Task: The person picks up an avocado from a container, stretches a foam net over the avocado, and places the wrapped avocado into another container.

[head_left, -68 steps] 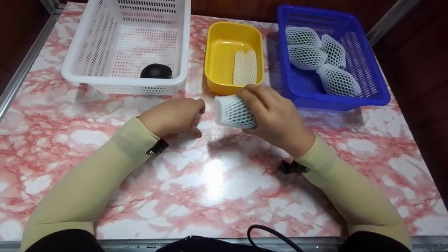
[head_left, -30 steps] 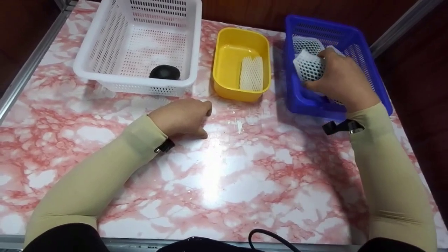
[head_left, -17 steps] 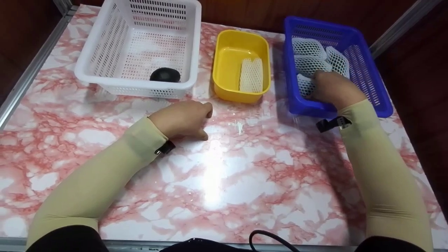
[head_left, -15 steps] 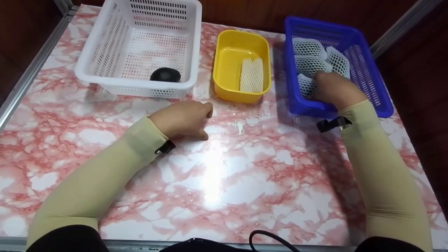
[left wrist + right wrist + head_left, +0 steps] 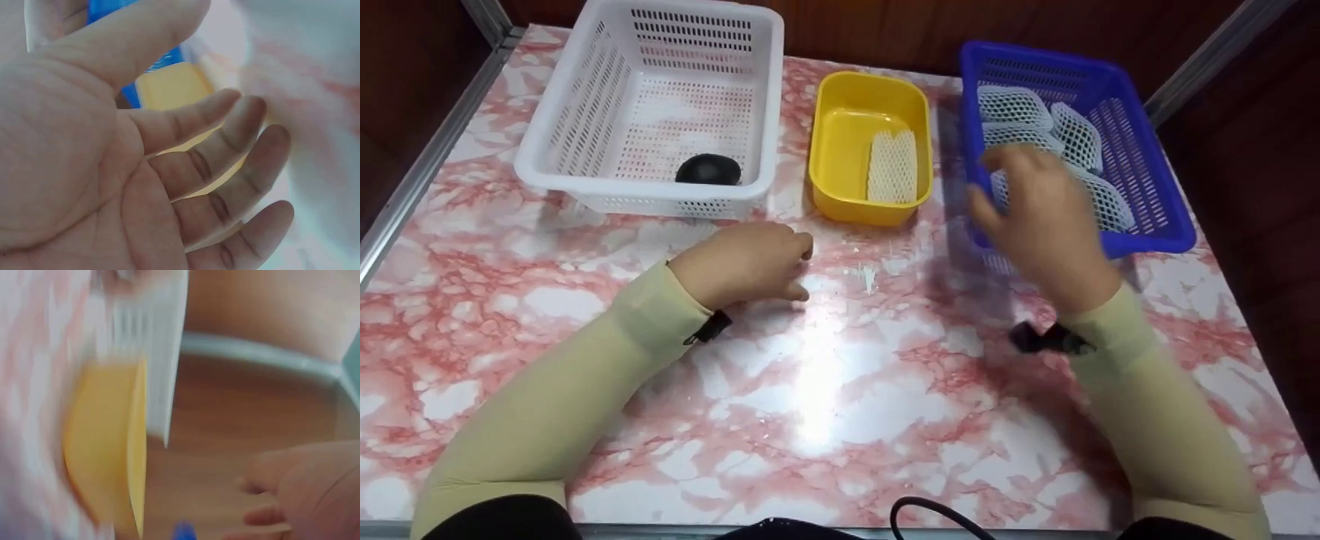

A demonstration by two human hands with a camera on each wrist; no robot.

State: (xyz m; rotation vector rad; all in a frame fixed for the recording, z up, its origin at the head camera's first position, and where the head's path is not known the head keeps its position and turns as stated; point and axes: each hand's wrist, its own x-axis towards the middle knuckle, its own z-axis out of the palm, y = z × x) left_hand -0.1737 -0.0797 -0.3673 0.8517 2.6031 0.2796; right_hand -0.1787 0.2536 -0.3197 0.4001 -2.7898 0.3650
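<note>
My left hand (image 5: 746,262) rests on the marbled table in front of the white basket, palm bare and fingers loosely bent in the left wrist view. Above the near left side of the blue basket (image 5: 1159,241) hovers my right hand (image 5: 1039,217), blurred, fingers apart, holding nothing. Several dark fruit-like pieces in white foam nets (image 5: 1076,137) lie in that basket, some partly hidden by the hand. One dark oval piece (image 5: 709,169) without a net lies in the white basket (image 5: 645,187). A flat foam net sleeve (image 5: 892,166) leans inside the yellow tub (image 5: 871,214).
The yellow tub stands between the white and blue baskets along the back of the table (image 5: 840,390). Dark wooden panels (image 5: 877,34) rise behind and beside it. A black cable (image 5: 937,506) loops at the front edge.
My right hand carried a netted piece from the table's middle into the blue basket, let it go there, and has lifted back toward me. The left hand stayed in place.
</note>
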